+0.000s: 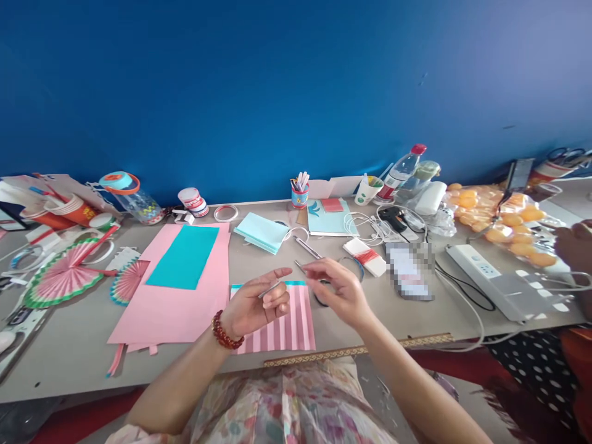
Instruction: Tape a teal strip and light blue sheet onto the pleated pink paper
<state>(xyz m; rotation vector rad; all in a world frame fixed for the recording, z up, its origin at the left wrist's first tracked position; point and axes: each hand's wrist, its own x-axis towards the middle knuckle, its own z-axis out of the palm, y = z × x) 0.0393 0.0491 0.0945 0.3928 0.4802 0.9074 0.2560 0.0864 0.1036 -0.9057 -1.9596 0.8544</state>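
Observation:
My left hand (pixel 261 301), with a beaded bracelet at the wrist, is palm up. Its fingers curl around a thin grey strip (pixel 269 290), while the index finger points out. To the right, my right hand (pixel 340 290) pinches a slim dark stick (pixel 300 266) between thumb and fingertips; its exact kind is too small to tell. Both hands hover above a pleated pink paper (pixel 282 330) with a turquoise top edge. Behind the right hand lie a silver pen-like tool (pixel 307 247) and a partly hidden dark ring-handled item (pixel 320 300).
Left of the hands, a turquoise sheet (pixel 182 256) lies on pink paper (pixel 134 314), beside folded paper fans (pixel 65 271). Light blue sheets (pixel 263 232), a pen cup (pixel 300 196), a glue gun (pixel 393 217) and a power strip (pixel 485 277) sit around. Another person's hand (pixel 573 246) is at right.

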